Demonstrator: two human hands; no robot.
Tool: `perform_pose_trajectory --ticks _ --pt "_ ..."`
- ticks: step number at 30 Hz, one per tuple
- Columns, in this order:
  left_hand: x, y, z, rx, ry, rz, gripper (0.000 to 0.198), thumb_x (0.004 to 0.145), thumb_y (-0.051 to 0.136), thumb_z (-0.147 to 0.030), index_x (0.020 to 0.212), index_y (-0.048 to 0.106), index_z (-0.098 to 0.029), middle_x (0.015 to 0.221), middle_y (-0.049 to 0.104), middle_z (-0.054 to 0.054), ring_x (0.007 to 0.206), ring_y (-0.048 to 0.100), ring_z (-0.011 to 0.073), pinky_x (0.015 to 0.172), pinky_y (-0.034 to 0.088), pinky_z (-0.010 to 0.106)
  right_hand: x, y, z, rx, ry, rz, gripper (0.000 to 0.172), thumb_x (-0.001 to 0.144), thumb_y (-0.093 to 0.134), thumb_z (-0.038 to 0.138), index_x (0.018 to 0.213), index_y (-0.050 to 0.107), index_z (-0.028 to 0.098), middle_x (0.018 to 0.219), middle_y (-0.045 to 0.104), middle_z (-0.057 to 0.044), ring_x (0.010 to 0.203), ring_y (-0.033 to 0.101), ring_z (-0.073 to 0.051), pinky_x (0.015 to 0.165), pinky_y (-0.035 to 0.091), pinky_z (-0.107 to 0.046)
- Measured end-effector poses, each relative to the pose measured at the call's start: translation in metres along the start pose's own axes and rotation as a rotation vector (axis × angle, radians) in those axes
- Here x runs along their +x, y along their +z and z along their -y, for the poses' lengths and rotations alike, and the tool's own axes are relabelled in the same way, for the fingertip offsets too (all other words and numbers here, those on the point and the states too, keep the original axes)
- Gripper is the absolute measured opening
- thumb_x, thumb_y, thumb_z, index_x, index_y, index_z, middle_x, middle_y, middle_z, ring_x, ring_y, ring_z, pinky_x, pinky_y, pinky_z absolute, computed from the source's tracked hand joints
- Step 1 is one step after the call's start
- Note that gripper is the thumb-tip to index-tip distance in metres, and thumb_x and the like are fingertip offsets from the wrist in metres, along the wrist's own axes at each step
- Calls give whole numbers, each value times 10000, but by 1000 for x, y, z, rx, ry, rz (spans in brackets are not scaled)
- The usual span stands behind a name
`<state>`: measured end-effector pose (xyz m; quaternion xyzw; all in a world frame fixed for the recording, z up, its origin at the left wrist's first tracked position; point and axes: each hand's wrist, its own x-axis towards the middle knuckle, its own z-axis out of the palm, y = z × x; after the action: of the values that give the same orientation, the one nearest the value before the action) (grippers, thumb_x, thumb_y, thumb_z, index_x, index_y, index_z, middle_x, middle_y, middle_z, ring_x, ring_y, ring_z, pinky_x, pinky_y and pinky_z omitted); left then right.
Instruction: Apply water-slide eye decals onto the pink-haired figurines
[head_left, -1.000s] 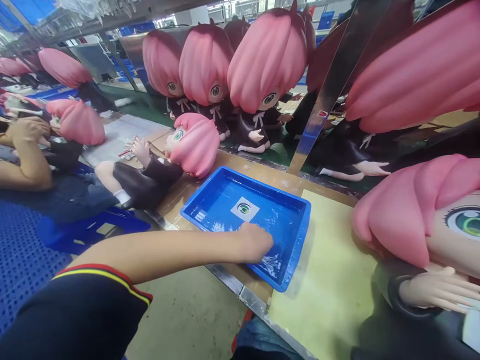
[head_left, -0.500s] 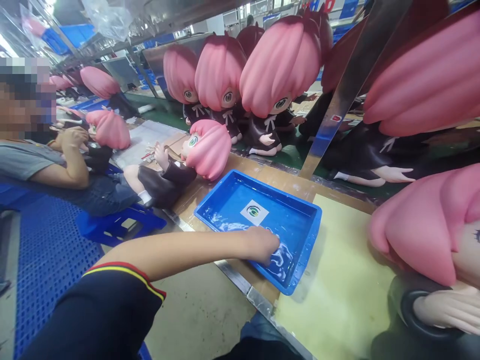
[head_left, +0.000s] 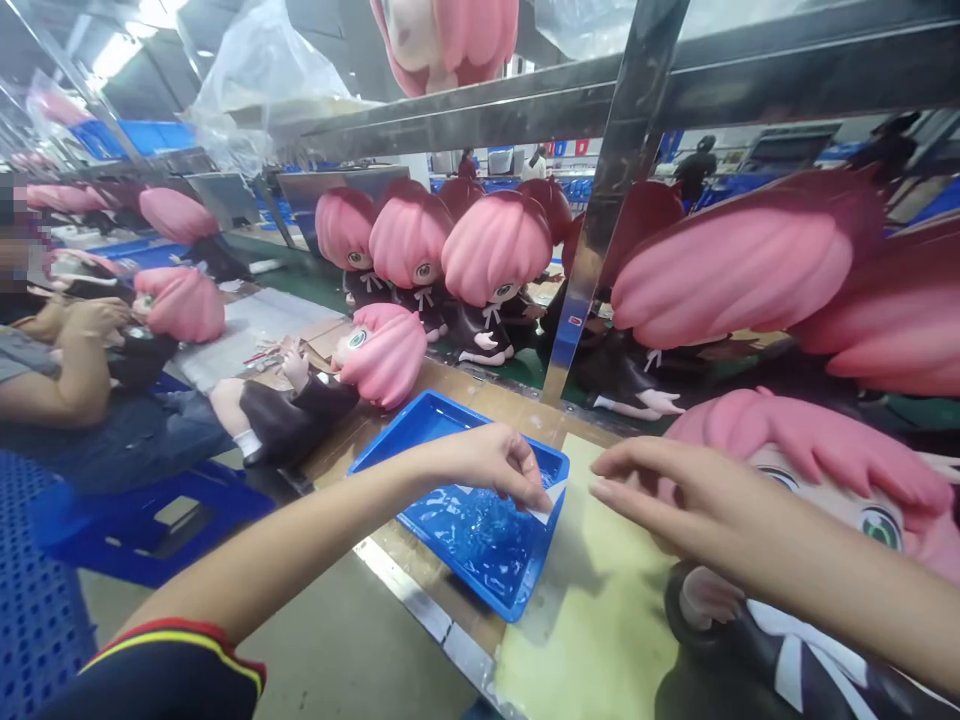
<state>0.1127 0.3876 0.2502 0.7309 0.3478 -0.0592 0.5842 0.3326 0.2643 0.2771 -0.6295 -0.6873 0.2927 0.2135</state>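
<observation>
My left hand (head_left: 502, 465) is above the blue tray (head_left: 561, 470) of water, thumb and fingers pinched on a small white piece of decal paper (head_left: 553, 502). Any print on the paper is not visible from here. Just to the right, my right hand (head_left: 660, 490) hovers over the yellow foam sheet (head_left: 592, 590), fingers apart and nothing between them. Beneath my right forearm lies a large pink-haired doll figure (head_left: 817, 440) in black clothes, its green eyes facing up. The water in the tray is rippled.
Another pink-haired figure (head_left: 386, 355) lies left of the tray. Several more stand behind, past a metal post (head_left: 581, 280). A metal shelf (head_left: 487, 115) runs overhead. At the left a co-worker (head_left: 82, 370) sits by a blue stool (head_left: 150, 520).
My left hand has lifted out of the water with the white decal paper. My right hand has come into view from the right. The view has turned right and up.
</observation>
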Motion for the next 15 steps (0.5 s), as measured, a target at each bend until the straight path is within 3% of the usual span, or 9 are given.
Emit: perform_pose_trajectory --ticks 4,9,12,15 --pt "-5 2 -2 -83 30 -5 185 745 855 -292 752 725 -160 694 721 -6 674 655 106 661 498 218 37 14 4 -45 -57 138 319 867 572 500 887 749 235 887 731 -34 789 638 -218 663 436 -325" --pt "-8 2 7 -57 57 -24 212 757 862 -317 771 726 -155 742 747 18 719 689 125 671 527 217 46 28 0 -19 -93 200 388 885 499 542 792 719 236 777 702 -20 709 593 -199 621 373 -321" --pt "-9 0 16 68 99 -109 248 875 768 -386 933 739 -147 917 792 64 857 733 169 746 557 249 45 26 -2 -13 -87 185 441 842 466 601 763 693 232 746 695 -29 685 588 -209 615 379 -333" --pt "-11 2 36 299 144 -277 339 1045 508 -418 1125 707 -155 1134 776 101 1030 720 213 901 552 342 43 19 -7 -40 -53 144 455 821 447 622 760 668 230 773 707 -50 709 621 -234 625 395 -350"
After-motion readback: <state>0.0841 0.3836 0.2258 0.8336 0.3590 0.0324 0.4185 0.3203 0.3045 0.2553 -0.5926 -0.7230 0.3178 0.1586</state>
